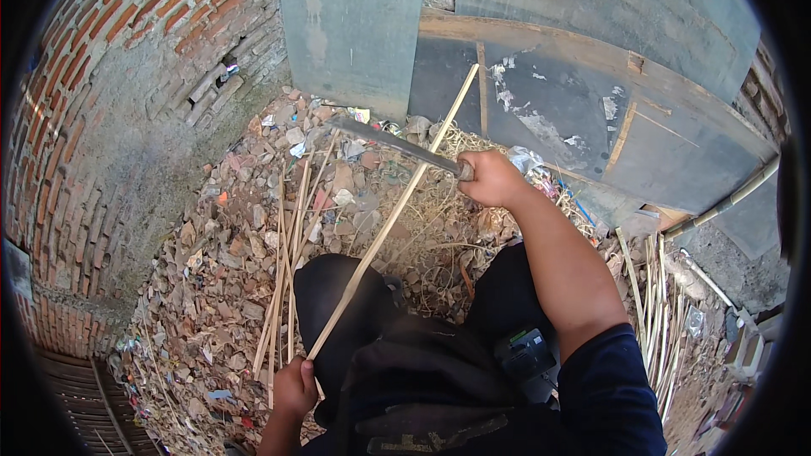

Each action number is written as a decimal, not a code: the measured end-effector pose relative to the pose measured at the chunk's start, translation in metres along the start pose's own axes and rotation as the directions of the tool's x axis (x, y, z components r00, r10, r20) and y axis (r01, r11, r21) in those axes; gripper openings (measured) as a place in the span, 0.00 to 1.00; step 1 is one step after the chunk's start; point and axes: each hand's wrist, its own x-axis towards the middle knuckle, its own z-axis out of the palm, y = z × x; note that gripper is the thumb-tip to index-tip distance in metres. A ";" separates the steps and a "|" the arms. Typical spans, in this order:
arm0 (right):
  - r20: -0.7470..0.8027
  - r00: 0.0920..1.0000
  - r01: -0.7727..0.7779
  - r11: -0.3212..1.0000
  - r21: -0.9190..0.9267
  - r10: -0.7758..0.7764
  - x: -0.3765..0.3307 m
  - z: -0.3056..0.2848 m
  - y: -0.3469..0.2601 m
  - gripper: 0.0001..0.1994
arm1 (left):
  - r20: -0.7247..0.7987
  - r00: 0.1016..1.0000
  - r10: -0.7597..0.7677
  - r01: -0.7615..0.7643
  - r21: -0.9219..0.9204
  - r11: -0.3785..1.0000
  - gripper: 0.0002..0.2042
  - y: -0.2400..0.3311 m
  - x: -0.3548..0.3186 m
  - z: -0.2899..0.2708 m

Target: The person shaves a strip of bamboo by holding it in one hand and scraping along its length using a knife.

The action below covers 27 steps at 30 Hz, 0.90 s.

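My left hand [294, 387] is closed around the lower end of a long, pale bamboo strip [372, 251]. The strip slants up and away to the right, passing over my left knee, its far end near the dark panel. In my right hand [492, 179] is the handle of a machete [380, 137], with the fingers wrapped round it. Its blade points to the left and crosses the strip past the middle; whether the edge bites into the bamboo I cannot tell.
Several bamboo strips [283, 287] lie on the rubble to my left, and another bundle [655, 312] lies at the right. Curly shavings [443, 224] cover the ground ahead. A brick wall [93, 118] rises at left; grey panels [351, 34] stand at the back.
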 end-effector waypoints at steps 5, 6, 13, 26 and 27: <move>0.057 0.989 -0.142 0.990 0.026 0.140 -0.002 -0.010 -0.009 0.15 | -0.002 1.000 -0.008 0.008 -0.009 1.000 0.19 0.007 0.001 -0.003; 0.124 0.991 -0.044 0.996 -0.082 0.054 -0.005 -0.008 -0.018 0.15 | -0.013 1.000 -0.010 0.010 0.015 1.000 0.19 0.009 -0.001 -0.002; 0.238 0.966 0.147 0.971 -0.186 -0.101 -0.005 0.008 -0.023 0.14 | -0.089 0.995 -0.052 0.053 0.008 0.999 0.18 0.004 -0.005 0.018; 0.216 0.968 0.164 0.971 -0.172 -0.125 -0.005 0.018 -0.026 0.14 | -0.125 0.990 -0.066 0.076 0.076 0.994 0.17 0.002 -0.008 0.031; 0.215 0.968 0.169 0.970 -0.173 -0.130 -0.004 0.018 -0.029 0.14 | -0.134 0.989 -0.064 0.074 0.073 0.995 0.17 0.001 -0.007 0.032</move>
